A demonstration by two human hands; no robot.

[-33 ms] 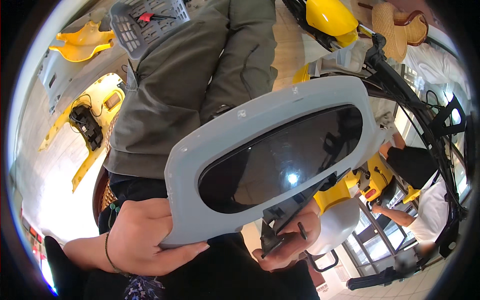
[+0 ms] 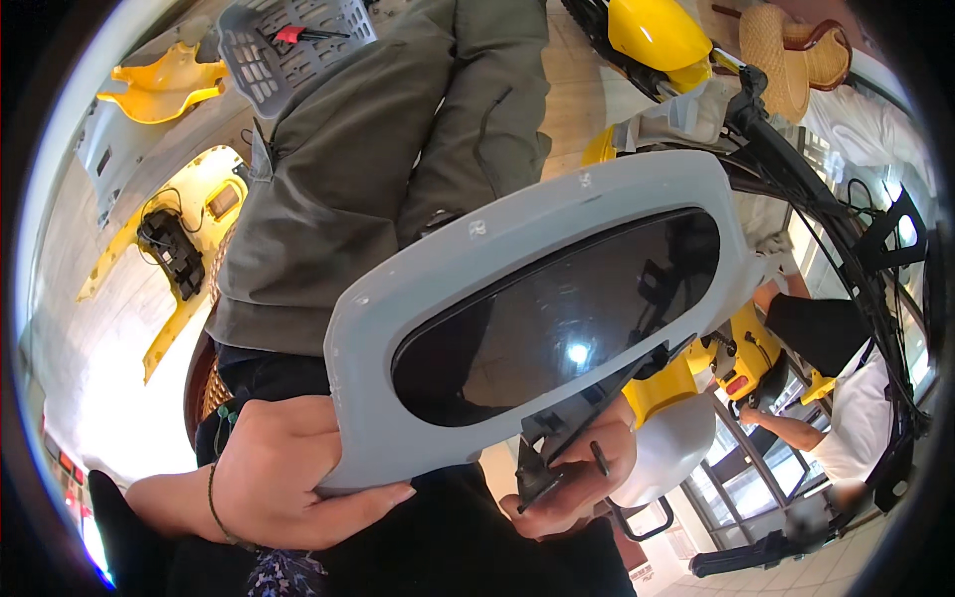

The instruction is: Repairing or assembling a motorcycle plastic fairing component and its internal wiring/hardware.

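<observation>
A light grey plastic panel with a rounded black glossy display window lies tilted in front of me, its right end higher. My left hand is closed on the panel's lower left end, the thumb stretched along its bottom edge. Beneath the lower edge, my right hand is closed around a black angular bracket. The bracket runs along the panel's lower right edge; whether it is fixed to the panel I cannot tell. Part of the right hand is hidden behind the panel and bracket.
A grey slotted crate holds a red-and-black tool. At left lie a yellow curved cover and a yellow frame with a black wired unit. A black vehicle frame stands at right, with a person in white beyond.
The panel has shifted very slightly left. Both hands keep their grip.
</observation>
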